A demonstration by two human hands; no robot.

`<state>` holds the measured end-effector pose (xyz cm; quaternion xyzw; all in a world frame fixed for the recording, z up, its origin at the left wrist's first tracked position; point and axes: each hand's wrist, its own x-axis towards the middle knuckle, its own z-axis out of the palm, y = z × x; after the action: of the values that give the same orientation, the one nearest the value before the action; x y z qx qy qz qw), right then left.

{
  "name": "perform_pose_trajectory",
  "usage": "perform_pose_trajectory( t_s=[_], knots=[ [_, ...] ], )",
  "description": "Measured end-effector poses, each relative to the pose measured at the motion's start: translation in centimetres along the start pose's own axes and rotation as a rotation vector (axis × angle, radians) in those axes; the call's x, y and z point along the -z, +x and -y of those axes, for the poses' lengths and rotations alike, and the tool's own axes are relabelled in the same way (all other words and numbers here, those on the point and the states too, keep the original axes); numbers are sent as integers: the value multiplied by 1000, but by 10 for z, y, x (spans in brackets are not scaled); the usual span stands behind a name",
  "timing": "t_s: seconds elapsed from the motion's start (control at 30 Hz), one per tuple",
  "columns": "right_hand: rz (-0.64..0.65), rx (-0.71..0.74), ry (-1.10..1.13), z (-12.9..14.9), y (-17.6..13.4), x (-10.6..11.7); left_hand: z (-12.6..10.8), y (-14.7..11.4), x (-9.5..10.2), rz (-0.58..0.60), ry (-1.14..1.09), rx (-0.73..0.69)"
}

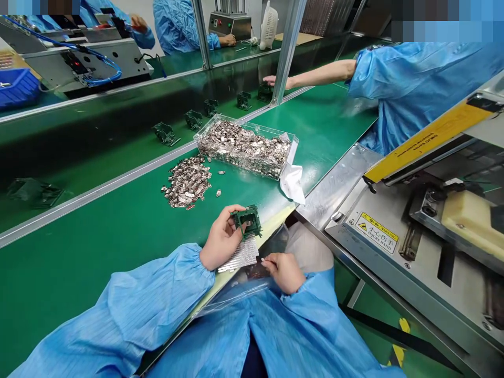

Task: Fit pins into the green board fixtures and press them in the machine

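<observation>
My left hand [223, 237] grips a dark green plastic frame [250, 223] with an opening in its middle. Beneath that frame lies a sheet of small silvery strips [241, 256], at the table's near edge. My right hand [284, 270] is pinched beside the right end of the strips, its fingertips together; whatever they hold is too small to name. Farther off on the green tabletop is a loose pile of small metal parts [188, 181]. A clear plastic tray [292, 152] full of similar metal parts stands behind it, with a white tissue [292, 184] at its corner.
Several green frames [165, 134] sit along the dark conveyor belt [118, 144] beyond a metal rail. A metal machine [378, 210] with a warning label borders my right side. At the upper right, a co-worker's arm [323, 73] reaches across to the belt. A blue bin [19, 86] stands far left.
</observation>
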<state>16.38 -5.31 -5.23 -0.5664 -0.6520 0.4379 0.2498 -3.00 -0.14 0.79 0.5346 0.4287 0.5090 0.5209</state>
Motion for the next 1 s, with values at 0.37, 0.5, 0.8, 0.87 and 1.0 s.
perform_pose_trajectory(
  t_s=[0.37, 0.5, 0.8, 0.87, 1.0],
  knots=[
    [-406, 250, 255, 86, 9, 26, 0, -9, 0, 33, -28, -59],
    [-565, 316, 197, 92, 24, 5, -2, -14, -3, 29, -1, -88],
    [-613, 252, 244, 87, 35, -8, 1, -18, -4, -34, 113, -73],
    [-574, 211, 373, 87, 36, -9, 0, -18, -5, -43, 108, -70],
    [-448, 126, 670, 88, 37, -9, -1, -22, -9, -21, 55, -88]
  ],
)
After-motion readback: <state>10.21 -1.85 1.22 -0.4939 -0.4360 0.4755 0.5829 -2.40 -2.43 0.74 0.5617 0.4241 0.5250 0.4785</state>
